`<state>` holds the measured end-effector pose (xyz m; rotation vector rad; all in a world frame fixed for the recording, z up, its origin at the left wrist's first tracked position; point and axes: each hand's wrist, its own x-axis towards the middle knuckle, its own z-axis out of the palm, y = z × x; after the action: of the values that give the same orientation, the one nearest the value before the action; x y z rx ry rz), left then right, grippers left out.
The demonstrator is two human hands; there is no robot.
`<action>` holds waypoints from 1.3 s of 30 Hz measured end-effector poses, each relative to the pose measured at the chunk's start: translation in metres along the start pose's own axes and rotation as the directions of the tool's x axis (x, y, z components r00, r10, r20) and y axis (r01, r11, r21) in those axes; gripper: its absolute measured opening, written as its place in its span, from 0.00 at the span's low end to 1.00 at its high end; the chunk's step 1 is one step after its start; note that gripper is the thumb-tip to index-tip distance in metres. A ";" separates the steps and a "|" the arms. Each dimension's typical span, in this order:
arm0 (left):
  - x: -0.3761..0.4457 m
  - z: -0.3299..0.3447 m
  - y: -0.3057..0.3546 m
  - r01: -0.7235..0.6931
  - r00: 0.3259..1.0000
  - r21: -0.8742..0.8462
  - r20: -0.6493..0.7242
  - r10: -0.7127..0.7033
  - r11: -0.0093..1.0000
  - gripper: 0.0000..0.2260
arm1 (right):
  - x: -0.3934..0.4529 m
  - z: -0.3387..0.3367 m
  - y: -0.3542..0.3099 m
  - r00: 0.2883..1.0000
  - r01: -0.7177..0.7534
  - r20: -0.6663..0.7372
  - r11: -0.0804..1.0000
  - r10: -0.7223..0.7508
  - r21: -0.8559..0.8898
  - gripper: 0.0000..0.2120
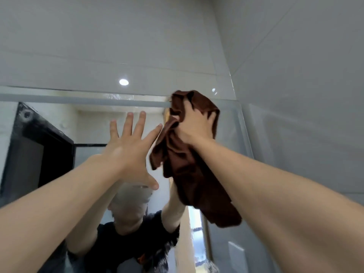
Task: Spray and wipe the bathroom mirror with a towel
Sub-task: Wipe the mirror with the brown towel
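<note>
Large frameless rectangular glass mirror (pixel 94 123) spreading below and left of both grips, reaching up to grey glossy wall tiles (pixel 137 46). Crumpled dark-brown cloth towel (pixel 189 174) hanging from right grip, pressing against mirror's upper right corner. Right hand (pixel 194 128) gripping towel, fingers curling into bunched cloth. Left hand (pixel 129 148) just left of towel, fingers spreading straight, open, holding nothing, index fingertip touching cloth.

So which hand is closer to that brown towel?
Right. The right hand grips the brown towel, bunched against the mirror's top edge. The left hand is spread flat beside it, index fingertip near the cloth.
</note>
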<state>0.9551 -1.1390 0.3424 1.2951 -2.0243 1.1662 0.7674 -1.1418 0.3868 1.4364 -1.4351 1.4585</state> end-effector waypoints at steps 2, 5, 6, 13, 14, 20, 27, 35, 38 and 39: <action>-0.001 0.001 -0.001 -0.008 0.999 -0.018 -0.033 0.007 1.000 0.64 | -0.008 0.006 -0.013 0.997 0.079 0.000 0.997 -0.079 -0.002 0.35; -0.004 0.003 -0.004 -0.006 0.998 -0.032 -0.060 0.004 0.999 0.55 | -0.032 0.007 -0.004 0.983 0.183 -0.006 0.983 -0.183 0.000 0.35; -0.004 0.004 -0.005 0.001 0.998 -0.021 -0.063 -0.002 1.000 0.58 | -0.039 0.006 0.004 0.977 0.213 0.007 0.977 -0.213 -0.006 0.35; -0.004 -0.002 0.001 0.031 1.000 0.021 -0.003 -0.031 0.999 0.68 | -0.048 -0.014 0.090 0.997 0.068 0.050 0.994 -0.064 -0.084 0.35; -0.004 -0.002 0.003 0.036 0.999 0.025 0.000 -0.036 0.999 0.69 | -0.044 -0.019 0.100 0.997 0.056 0.049 0.995 -0.051 -0.087 0.35; -0.002 -0.003 0.007 0.056 0.998 0.020 0.019 -0.056 0.998 0.70 | 0.022 -0.037 0.122 0.997 0.064 -0.043 0.992 -0.069 -0.107 0.33; 0.000 -0.002 0.004 0.039 0.999 -0.018 0.005 -0.039 0.999 0.71 | 0.025 -0.024 0.068 0.995 0.096 0.006 0.994 -0.096 -0.050 0.29; 0.011 -0.022 0.054 -0.017 1.000 -0.026 0.015 0.018 1.000 0.67 | -0.064 -0.008 0.090 0.972 0.222 0.109 0.963 -0.207 -0.152 0.36; 0.018 -0.020 0.082 -0.080 0.993 -0.017 0.087 0.081 0.997 0.67 | -0.082 -0.012 0.119 0.975 0.214 0.089 0.967 -0.204 -0.135 0.35; 0.020 -0.017 0.086 -0.075 0.991 0.003 0.107 0.075 0.997 0.67 | -0.083 -0.016 0.130 0.978 0.201 0.079 0.972 -0.193 -0.123 0.35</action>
<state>0.8685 -1.1177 0.3317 1.3216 -2.1646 1.1608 0.6582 -1.1336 0.2773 1.5100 -1.3577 1.1831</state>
